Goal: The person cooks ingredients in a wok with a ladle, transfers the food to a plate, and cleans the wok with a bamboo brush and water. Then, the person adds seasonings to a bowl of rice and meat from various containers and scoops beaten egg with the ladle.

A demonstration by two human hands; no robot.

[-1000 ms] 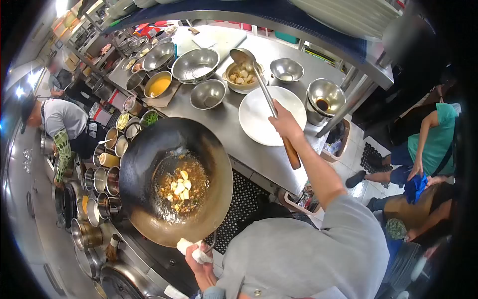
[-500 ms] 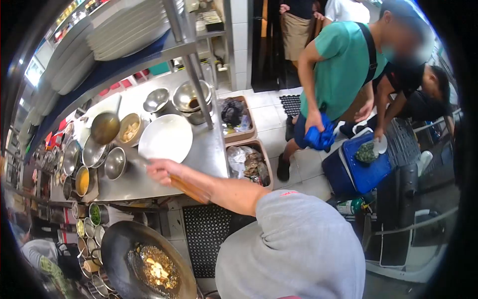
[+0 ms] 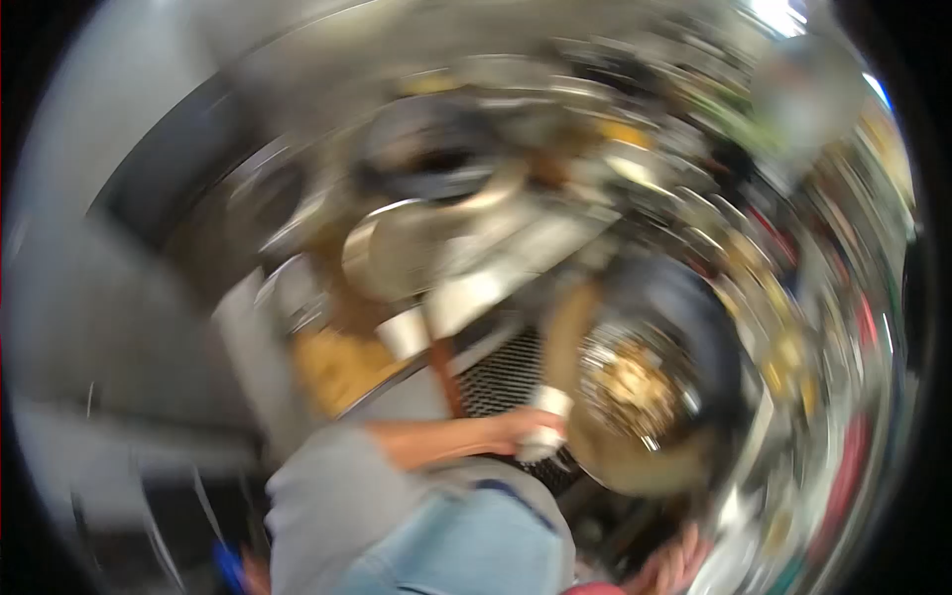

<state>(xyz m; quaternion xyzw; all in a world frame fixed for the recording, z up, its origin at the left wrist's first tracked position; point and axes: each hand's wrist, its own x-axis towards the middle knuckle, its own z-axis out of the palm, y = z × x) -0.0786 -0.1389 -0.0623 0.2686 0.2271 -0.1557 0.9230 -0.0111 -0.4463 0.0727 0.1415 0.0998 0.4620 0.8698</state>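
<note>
The whole view is badly smeared by motion. My left hand [image 3: 526, 432] is wrapped round a white cloth [image 3: 547, 421] at the near left rim of the dark wok [image 3: 719, 347]. Pale pieces [image 3: 637, 385] lie in brown, oily liquid at the wok's bottom. Below the wok, at the lower edge of the view, is my right hand [image 3: 678, 563]; its fingers are blurred, and whether it holds anything cannot be made out.
Left of the wok, a round metal vessel or ladle bowl [image 3: 392, 253] has a brown handle [image 3: 445, 375] beside it. Another dark round pan [image 3: 426, 149] stands farther back. Blurred containers line the right side. A black perforated mat [image 3: 501, 372] shows below.
The view has swung sharply from the counter and people towards the stove side. The wok now appears right of centre. My left hand has come into view, and the ladle is no longer discernible in my right hand.
</note>
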